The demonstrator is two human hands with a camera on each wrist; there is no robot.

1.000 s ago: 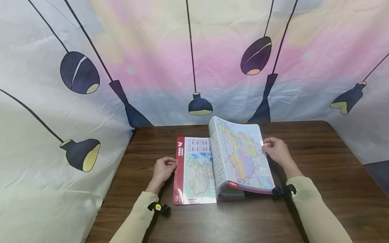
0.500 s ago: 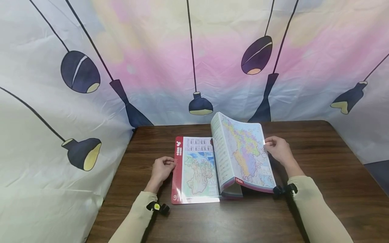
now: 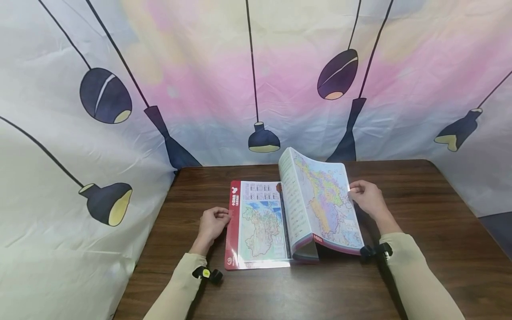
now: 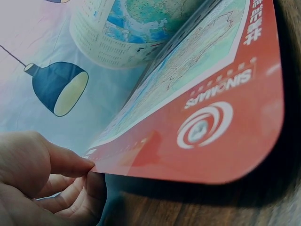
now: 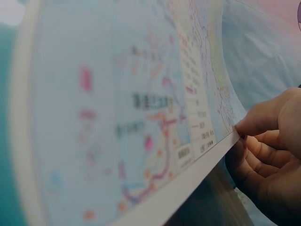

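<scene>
Gripping from both sides, two hands are working an open atlas (image 3: 294,218) that is lying near the middle of a dark wooden worktop (image 3: 420,231). On the right, the right hand (image 3: 368,198) is pinching the outer edge of a thick sheaf of pages (image 3: 324,206), thumb on top and fingers curled beneath, and is holding that sheaf raised and bowed above the rest of the book; a coloured map is showing on its upper face. On the left, the left hand (image 3: 214,222) is pinching the outer edge of the red front cover (image 3: 233,226) between thumb and curled fingers, with the cover lying nearly flat and its edge lifted slightly off the wood. A map page (image 3: 262,229) is lying flat just inside that red border. Both forearms are wearing beige sleeves (image 3: 416,280), each with a small black clip at the wrist. Behind the worktop a pastel backdrop (image 3: 200,89) printed with dark hanging lamps is hanging.
</scene>
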